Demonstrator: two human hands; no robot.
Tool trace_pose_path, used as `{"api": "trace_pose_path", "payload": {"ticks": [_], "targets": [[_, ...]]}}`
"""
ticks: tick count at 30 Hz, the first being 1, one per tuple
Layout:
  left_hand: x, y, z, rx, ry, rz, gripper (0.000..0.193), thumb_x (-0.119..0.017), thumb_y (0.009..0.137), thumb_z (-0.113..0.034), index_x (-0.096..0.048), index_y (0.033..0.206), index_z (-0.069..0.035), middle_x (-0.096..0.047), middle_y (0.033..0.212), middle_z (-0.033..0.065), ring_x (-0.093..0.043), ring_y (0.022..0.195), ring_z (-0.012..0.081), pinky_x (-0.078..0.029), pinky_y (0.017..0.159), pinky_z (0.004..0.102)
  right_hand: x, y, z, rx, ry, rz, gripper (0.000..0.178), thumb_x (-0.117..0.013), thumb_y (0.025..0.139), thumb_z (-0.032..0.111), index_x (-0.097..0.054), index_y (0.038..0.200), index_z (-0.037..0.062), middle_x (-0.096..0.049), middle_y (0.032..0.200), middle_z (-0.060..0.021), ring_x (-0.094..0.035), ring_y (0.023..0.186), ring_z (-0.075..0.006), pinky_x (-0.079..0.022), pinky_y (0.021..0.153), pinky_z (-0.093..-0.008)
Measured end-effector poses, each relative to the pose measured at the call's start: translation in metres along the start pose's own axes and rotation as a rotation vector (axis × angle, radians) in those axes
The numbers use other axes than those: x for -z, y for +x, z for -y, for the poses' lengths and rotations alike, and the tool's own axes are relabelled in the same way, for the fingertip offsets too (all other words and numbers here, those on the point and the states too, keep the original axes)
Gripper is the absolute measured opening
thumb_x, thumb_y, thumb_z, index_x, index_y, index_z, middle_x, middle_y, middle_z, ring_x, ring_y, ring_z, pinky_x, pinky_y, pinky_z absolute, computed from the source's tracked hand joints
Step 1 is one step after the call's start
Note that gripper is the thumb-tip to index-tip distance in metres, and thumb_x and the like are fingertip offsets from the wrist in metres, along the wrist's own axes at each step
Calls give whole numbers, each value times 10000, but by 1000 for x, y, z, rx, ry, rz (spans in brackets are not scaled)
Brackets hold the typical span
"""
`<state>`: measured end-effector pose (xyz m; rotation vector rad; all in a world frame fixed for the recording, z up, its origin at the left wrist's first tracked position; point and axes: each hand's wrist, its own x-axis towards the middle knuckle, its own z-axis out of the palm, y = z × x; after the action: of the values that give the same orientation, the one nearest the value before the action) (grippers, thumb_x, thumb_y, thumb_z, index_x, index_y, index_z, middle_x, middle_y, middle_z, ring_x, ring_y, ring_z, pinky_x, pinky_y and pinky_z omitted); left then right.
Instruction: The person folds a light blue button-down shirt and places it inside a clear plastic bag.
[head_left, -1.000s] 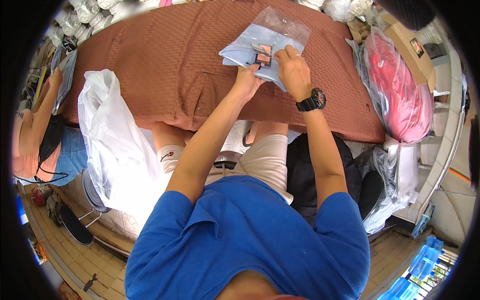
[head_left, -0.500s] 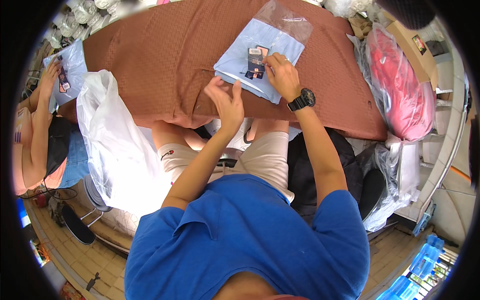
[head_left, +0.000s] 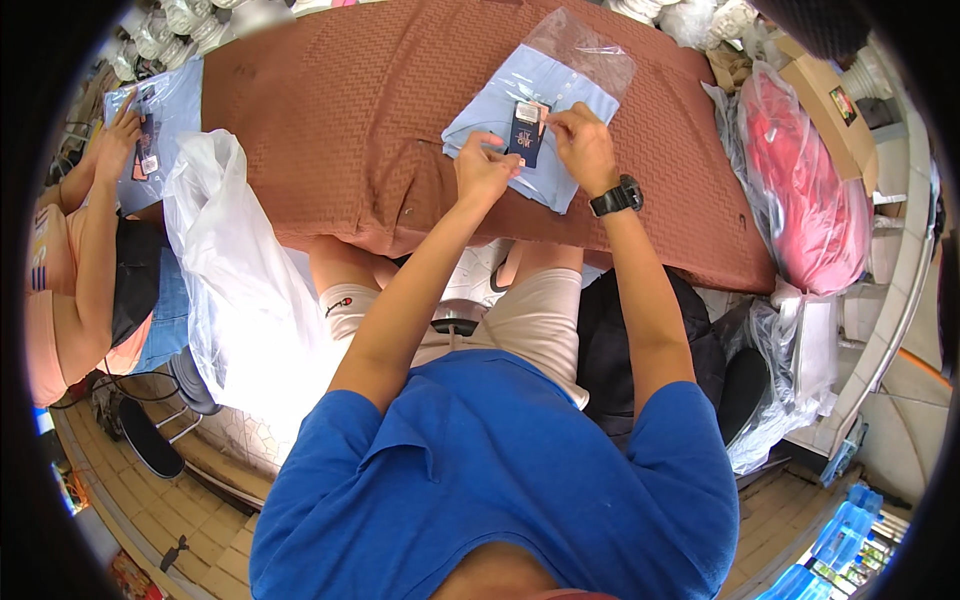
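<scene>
A folded light-blue garment (head_left: 505, 88) lies on the brown-covered table in a clear plastic bag (head_left: 580, 38), whose loose end points away from me. Over it stands a dark hang tag (head_left: 524, 140) with a white label and orange parts. The thumb and fingers of my left hand (head_left: 485, 170) pinch the tag's lower end. My right hand (head_left: 586, 148), wearing a black wristwatch (head_left: 616, 196), pinches the tag's upper right edge; its fingertips are partly hidden.
At the left, another person's hand (head_left: 122, 135) rests on a similar bagged blue garment (head_left: 180, 105). A large white plastic bag (head_left: 230, 230) stands between us. Red bagged goods (head_left: 800, 180) and a cardboard box (head_left: 832, 110) lie at the right.
My left hand has moved right and forward from the garment's near edge and taken hold of the hang tag. The tag has been turned more upright. My right hand has shifted slightly right.
</scene>
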<state>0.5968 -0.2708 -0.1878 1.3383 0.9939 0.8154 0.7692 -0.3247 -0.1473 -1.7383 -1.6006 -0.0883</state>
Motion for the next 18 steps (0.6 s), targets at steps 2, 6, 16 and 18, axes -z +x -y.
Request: {"api": "trace_pose_path", "payload": {"ticks": [2,6,16,18], "targets": [[1,0,6,-30,16,-5,322,-764,840,-15,-537,1054,63,-713,770,153,-709,679,166,-582,607,270,7,7,-2,-38,-15,-35,86,-683,849,54,-729,921,44,-638,883,-139,-666,787,-348,-527,690,-436],[-3,4,0,-22,58,-8,298,-779,836,-38,-556,1016,44,-722,761,154,-708,653,181,-566,591,295,11,11,5,-71,47,39,92,-699,843,63,-740,922,42,-659,891,-128,-677,784,-326,-536,690,-416],[-9,-1,-1,-490,582,-150,370,-829,775,-129,-531,971,-34,-605,870,110,-635,773,292,-497,666,423,7,2,16,-80,44,60,104,-704,840,63,-751,931,49,-673,897,-105,-689,805,-304,-544,692,-403],[-10,2,1,-520,640,-151,394,-831,773,-152,-524,995,-43,-590,928,107,-618,797,306,-494,684,433,5,3,17,-68,52,60,107,-699,841,63,-752,934,56,-674,897,-104,-689,806,-307,-544,692,-405]]}}
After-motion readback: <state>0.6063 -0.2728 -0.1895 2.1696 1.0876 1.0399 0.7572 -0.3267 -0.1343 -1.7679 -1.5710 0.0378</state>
